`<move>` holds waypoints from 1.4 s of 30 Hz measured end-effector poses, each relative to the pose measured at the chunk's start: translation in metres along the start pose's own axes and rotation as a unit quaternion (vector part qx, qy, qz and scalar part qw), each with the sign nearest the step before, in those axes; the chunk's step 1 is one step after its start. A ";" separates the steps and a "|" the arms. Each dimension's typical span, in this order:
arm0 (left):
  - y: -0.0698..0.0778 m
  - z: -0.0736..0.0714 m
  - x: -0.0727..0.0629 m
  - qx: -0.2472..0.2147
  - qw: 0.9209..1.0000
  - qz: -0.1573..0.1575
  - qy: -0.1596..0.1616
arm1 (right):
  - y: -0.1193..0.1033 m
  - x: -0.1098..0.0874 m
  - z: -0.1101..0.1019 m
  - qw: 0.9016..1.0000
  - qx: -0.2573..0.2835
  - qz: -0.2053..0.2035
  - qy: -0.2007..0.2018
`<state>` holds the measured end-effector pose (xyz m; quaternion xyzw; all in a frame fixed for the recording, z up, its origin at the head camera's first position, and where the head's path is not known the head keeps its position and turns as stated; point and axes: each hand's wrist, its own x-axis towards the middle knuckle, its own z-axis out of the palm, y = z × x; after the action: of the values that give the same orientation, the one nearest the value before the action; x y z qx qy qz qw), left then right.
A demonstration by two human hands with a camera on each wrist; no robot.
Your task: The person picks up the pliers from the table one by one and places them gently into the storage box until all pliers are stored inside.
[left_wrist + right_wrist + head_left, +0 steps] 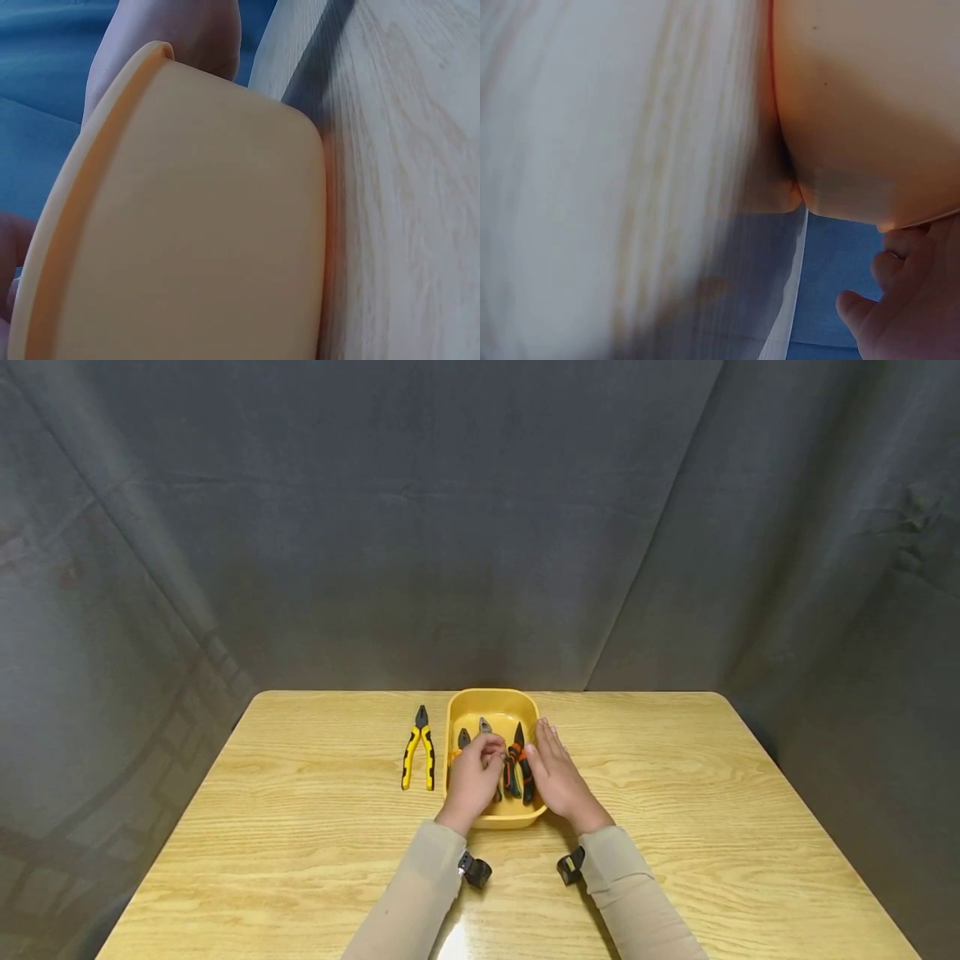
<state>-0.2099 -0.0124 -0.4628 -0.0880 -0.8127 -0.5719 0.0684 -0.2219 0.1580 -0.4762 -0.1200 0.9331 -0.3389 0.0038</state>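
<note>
A yellow plastic tray (492, 697) holds several pliers. Over its left side, my left hand (468, 781) reaches in with curled fingers and pinches the middle of grey-headed pliers (484, 725), partly hiding them. Dark-headed pliers (463, 737) lie left of these, mostly behind the hand. At the tray's right side are pliers with orange and black handles (527, 777). My right hand (562, 781) rests along the tray's right wall, fingers extended. In the left wrist view the tray wall (195, 202) hides most of the left hand; the right wrist view shows some right-hand fingers (889, 274) by the rim.
Yellow-and-black pliers (418, 747) lie on the wooden table (315, 827) left of the tray, their handles spread. A grey curtain (420, 527) hangs behind the table's far edge. Both wrists carry small black cameras.
</note>
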 end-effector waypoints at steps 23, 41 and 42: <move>0.000 0.000 -0.010 -0.085 0.977 0.092 0.174 | 0.000 -0.001 -0.001 1.000 0.001 0.000 0.002; -0.001 -0.001 -0.010 -0.133 0.955 0.103 0.243 | 0.000 -0.003 -0.001 1.000 0.000 0.000 0.004; -0.001 -0.002 -0.010 -0.134 0.955 0.102 0.244 | 0.000 -0.003 -0.001 1.000 0.000 0.000 0.004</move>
<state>-0.2002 -0.0152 -0.4651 -0.0365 -0.6741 -0.6693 0.3102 -0.2193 0.1590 -0.4756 -0.1186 0.9330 -0.3397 0.0000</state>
